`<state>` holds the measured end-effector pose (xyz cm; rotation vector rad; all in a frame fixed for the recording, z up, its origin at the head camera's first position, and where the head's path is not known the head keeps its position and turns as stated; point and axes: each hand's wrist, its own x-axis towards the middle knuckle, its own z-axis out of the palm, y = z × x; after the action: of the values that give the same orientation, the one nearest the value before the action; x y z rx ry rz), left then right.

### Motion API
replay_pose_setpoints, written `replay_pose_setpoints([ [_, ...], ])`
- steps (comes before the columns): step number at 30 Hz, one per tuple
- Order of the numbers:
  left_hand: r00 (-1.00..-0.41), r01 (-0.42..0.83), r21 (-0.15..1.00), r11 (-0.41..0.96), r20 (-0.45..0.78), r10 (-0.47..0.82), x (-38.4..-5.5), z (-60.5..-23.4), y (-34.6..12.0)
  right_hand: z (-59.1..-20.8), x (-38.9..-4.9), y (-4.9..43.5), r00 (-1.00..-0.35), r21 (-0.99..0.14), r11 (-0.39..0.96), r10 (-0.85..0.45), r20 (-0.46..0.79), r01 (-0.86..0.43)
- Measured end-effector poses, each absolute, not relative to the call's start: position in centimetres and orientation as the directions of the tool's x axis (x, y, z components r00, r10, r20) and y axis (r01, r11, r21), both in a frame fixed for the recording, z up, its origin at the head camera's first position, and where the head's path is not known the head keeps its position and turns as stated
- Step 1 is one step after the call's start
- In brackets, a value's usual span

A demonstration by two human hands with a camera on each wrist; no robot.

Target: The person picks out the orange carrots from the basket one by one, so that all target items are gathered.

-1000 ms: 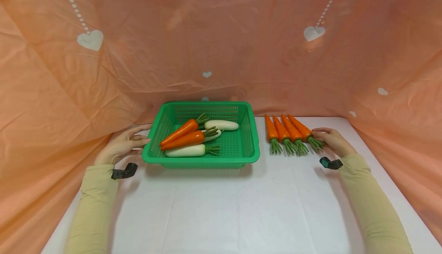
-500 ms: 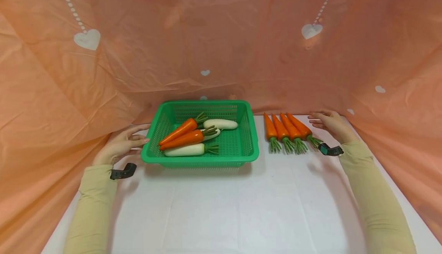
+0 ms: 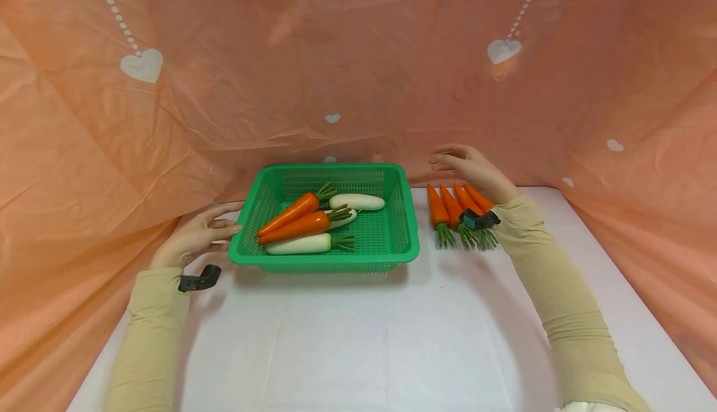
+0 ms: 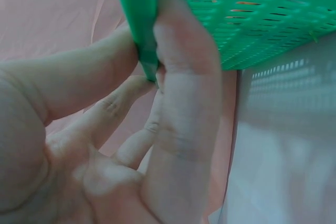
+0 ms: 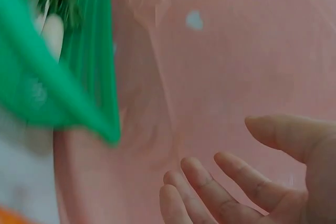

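At the left end of a green plastic basket (image 3: 325, 259), my left hand (image 3: 196, 238) pinches the rim; the left wrist view shows thumb and finger on either side of the rim (image 4: 137, 22). Two orange carrots (image 3: 297, 228) with green stems lie in the basket, partly over white radishes (image 3: 299, 245). My right hand (image 3: 473, 168) is raised above the tips of several carrots (image 3: 439, 208) lying side by side on the table. Its fingers are loosely bent and hold nothing. The right wrist and its camera hide parts of the rightmost carrots.
A white cloth (image 3: 347, 343) covers the table. Peach-coloured sheeting (image 3: 358, 63) with white hearts hangs behind and at both sides, close to the basket's back edge. A small black camera (image 3: 480, 220) sits on the right wrist, another camera (image 3: 201, 279) on the left.
My right hand has left the rightmost carrot's stem, risen, and moved left over the carrot row toward the basket. The left hand and the basket stay where they were.
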<state>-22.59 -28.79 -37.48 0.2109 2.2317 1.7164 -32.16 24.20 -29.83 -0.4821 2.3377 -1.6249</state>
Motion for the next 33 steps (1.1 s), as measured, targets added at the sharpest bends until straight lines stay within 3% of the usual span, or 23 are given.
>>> replay_pose_setpoints([
  [15,-0.937,-0.057,0.957,0.286,-0.15,0.315,-23.2,-37.6,-28.4,-30.2,-34.2,13.3,-0.753,-0.954,0.214,-0.658,0.017,-0.209],
  [33,-0.939,-0.088,0.961,0.262,-0.168,0.3,-23.1,-37.6,-28.0,-33.9,-33.6,6.2,-0.619,-0.905,0.355,-0.772,-0.142,-0.235],
])
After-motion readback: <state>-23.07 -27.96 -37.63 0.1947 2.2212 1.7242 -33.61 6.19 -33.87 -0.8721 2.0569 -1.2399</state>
